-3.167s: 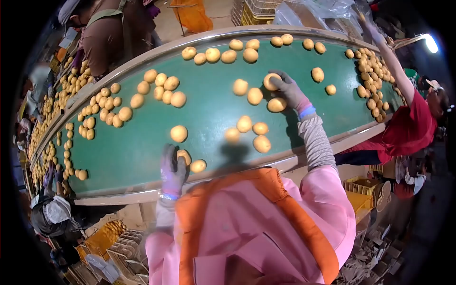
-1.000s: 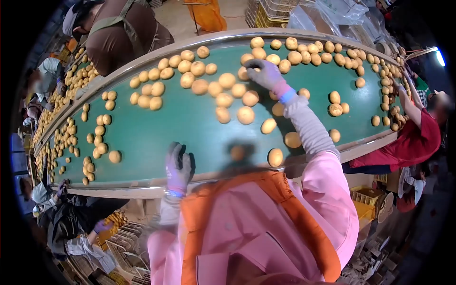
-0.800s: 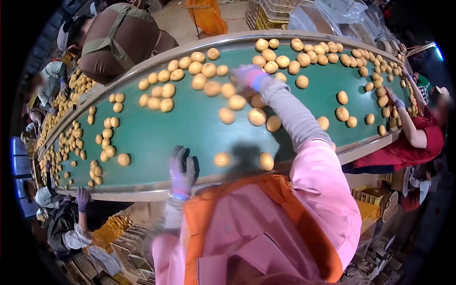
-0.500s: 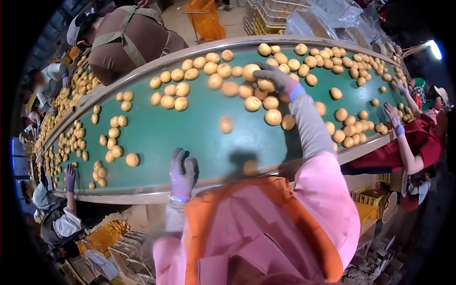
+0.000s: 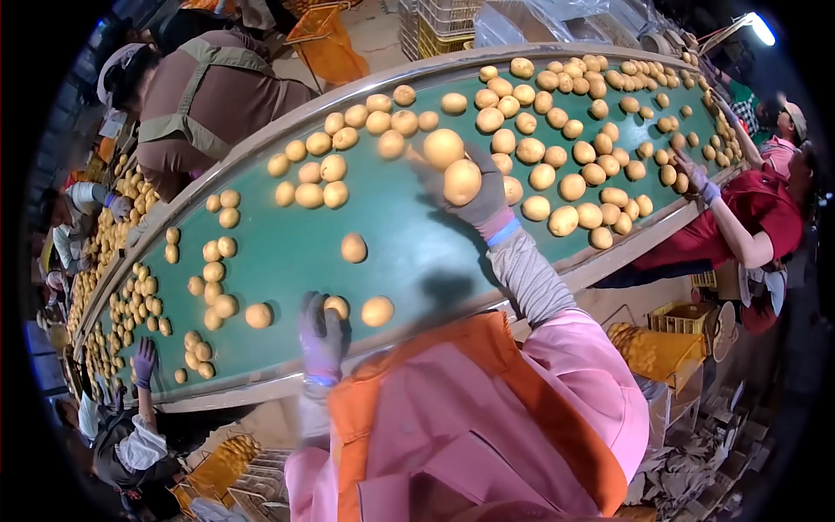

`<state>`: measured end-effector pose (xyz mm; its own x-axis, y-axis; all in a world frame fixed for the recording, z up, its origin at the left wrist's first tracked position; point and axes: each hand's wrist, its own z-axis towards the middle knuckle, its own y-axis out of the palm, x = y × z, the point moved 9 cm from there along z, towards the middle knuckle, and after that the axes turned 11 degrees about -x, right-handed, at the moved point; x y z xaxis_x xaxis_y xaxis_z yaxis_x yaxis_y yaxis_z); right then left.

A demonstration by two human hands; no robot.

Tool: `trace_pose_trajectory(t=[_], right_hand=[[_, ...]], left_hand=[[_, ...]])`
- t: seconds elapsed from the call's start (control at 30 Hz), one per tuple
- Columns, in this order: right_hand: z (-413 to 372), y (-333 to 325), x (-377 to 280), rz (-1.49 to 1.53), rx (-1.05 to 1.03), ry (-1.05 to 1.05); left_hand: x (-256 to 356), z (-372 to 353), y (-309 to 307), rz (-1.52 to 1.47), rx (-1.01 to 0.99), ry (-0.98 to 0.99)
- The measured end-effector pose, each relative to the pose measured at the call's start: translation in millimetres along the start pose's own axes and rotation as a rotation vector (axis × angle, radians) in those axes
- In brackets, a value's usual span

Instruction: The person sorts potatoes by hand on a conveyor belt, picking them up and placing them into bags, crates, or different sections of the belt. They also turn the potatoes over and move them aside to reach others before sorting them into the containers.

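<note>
My right hand (image 5: 474, 187), in a grey glove with a blue wristband, holds two round, pale brown potatoes (image 5: 452, 165) above the green belt (image 5: 400, 261). Its fingers curl around them. Near the belt's lower edge, my left hand (image 5: 322, 339), also gloved, has its fingertips beside a small potato (image 5: 337, 306). Those fingers point up the belt, and whether they grip anything is unclear. A larger potato (image 5: 377, 311) lies just to the right of it, and a single one (image 5: 354, 247) lies above. Many more potatoes spread over the belt.
A co-worker in brown (image 5: 209, 104) bends over across the belt. Another person in red (image 5: 748, 209) reaches in from the right, and a gloved hand (image 5: 143, 361) rests at the lower left. Crates (image 5: 448, 22) stand beyond the belt; a yellow crate (image 5: 678, 317) is at the lower right.
My right hand has moved left and lower, and holds two potatoes closer to the camera. My left hand has shifted slightly left and down. Potatoes around the right side of the belt have changed places.
</note>
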<state>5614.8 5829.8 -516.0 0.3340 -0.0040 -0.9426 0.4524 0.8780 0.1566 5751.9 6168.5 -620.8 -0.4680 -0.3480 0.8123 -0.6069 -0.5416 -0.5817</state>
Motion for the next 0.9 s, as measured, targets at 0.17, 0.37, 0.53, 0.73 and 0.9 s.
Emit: trace_pose_trajectory(t=[0.17, 0.37, 0.53, 0.73, 0.9], right_hand=[[-3, 39, 40, 0.536, -0.023, 0.159], [-23, 60, 42, -0.677, 0.046, 0.013], [81, -45, -14, -1.325, 0.254, 0.162], [103, -194, -56, -0.082, 0.901, -0.021], [6, -179, 11, -1.347, 0.803, 0.530]], left_hand=[[-27, -7, -22, -0.012, 0.015, -0.025], [-56, -14, -43, 0.000, 0.019, 0.067], [-83, -16, -65, -0.250, 0.026, -0.020], [-67, -18, -101, 0.128, 0.044, 0.128], [-98, -27, -118, -0.124, 0.068, 0.058]])
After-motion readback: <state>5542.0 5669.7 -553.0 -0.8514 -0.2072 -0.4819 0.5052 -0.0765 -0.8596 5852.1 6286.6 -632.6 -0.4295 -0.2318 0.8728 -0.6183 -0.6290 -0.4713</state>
